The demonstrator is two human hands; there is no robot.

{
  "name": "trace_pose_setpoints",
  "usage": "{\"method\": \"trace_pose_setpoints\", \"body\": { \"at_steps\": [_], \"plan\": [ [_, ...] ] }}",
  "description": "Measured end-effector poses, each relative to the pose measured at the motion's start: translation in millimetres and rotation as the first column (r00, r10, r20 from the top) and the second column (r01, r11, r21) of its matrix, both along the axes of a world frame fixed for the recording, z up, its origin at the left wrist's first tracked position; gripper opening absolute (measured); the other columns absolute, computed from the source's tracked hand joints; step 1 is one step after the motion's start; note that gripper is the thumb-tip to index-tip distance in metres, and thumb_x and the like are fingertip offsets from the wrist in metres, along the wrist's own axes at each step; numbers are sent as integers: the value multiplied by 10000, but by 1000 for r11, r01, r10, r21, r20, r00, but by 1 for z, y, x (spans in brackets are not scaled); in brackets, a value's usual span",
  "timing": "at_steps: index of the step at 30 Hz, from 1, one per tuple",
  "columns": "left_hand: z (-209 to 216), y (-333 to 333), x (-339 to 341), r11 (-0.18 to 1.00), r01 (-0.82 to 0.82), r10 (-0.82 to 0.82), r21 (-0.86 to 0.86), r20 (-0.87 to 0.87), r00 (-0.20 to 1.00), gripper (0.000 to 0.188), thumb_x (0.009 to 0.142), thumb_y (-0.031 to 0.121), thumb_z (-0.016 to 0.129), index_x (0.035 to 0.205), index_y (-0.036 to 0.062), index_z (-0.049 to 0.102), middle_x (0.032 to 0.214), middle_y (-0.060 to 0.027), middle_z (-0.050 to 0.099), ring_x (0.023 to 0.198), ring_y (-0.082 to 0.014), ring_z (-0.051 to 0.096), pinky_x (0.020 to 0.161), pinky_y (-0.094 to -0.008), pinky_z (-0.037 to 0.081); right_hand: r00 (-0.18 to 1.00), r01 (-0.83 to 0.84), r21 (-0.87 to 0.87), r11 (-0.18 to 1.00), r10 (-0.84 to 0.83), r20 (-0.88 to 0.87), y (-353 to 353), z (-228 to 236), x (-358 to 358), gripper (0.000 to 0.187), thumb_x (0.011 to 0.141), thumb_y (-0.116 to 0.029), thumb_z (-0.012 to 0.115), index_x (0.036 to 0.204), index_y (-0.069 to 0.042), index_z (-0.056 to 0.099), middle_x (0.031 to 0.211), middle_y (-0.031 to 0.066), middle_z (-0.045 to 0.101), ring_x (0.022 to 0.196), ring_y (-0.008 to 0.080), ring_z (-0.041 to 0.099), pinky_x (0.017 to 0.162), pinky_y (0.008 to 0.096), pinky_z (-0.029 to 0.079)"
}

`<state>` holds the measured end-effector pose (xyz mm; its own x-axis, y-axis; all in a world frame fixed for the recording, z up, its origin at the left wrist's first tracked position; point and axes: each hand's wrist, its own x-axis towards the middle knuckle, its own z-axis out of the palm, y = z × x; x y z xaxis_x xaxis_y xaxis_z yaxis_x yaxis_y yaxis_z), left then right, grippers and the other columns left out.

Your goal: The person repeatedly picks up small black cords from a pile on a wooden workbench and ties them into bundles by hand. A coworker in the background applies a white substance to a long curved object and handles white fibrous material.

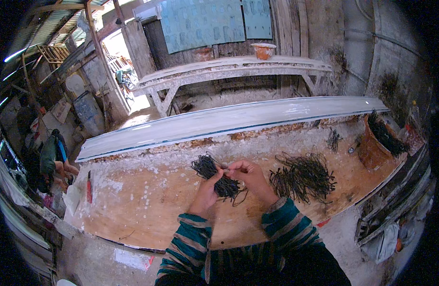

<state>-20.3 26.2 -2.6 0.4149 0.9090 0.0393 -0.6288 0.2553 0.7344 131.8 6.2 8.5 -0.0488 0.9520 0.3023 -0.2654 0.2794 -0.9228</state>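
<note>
Black cord bundle (227, 187) lies at the centre of the frame, gripped around its middle by the left hand (208, 191), whose thumb presses across the top. Its long axis slants from upper left to lower right, with loose loops sticking out at both ends. The right hand (254, 180) comes in from the right side; its thumb and forefinger are drawn narrow beside the left thumb tip, at the bundle's upper-right flank. Whether those fingers pinch a strand or a tie, I cannot tell. From the right fingers, the bundle's body lies down and to the left, so its lower-right end sits just below them, while the upper-left end is beyond the left thumb. Right of centre, a loose cord pile (303, 176) rests on the desk (148, 205), nearer the right hand.
</note>
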Motion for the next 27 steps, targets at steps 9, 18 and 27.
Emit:
{"method": "trace_pose_setpoints", "body": {
  "at_steps": [9,18,27],
  "plan": [
    [3,2,-3,996,-79,80,-43,35,996,176,820,172,626,930,70,534,875,-67,590,818,-185,590,713,-340,511,966,22,20,1000,-27,259,-3,-6,-2,88,803,-12,612,889,-4,628,820,-2,620,745,58,552,661,201,447],
    [0,22,-20,976,-215,217,-31,164,962,152,821,140,614,928,62,539,756,-40,557,741,-175,570,690,-351,495,811,33,72,997,-69,581,6,-8,24,87,763,-7,619,847,-6,641,777,47,639,700,113,581,640,242,463],
    [7,30,-43,957,-281,291,-78,243,925,229,832,201,612,1007,100,503,676,9,483,667,-149,515,692,-329,465,290,-33,155,987,-139,947,1,-20,50,210,543,-93,692,749,-81,657,787,93,637,754,263,621,647,351,486]
  ]
}}
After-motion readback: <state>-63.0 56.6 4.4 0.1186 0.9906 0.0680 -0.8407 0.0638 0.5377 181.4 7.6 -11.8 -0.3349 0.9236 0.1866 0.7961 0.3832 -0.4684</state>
